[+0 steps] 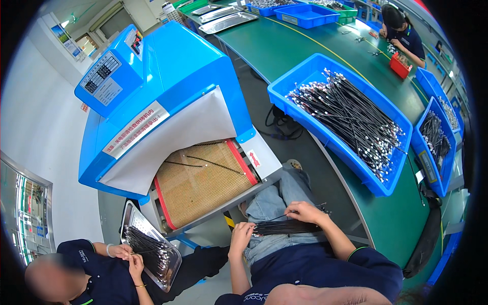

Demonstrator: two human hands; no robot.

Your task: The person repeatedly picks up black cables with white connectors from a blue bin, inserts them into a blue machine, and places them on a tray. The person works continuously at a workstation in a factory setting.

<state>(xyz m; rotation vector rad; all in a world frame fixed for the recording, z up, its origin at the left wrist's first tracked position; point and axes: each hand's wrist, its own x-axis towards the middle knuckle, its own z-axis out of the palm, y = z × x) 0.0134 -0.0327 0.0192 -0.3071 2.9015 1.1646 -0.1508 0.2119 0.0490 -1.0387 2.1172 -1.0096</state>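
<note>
Head view: grasping cables in left grip and right grip, near machine, with bin on worktop at right, tray at left.

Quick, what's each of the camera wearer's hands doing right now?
Left hand: fingertips at the left end of the black cable bundle; grip unclear.
Right hand: closed, pinching a black cable.
</note>
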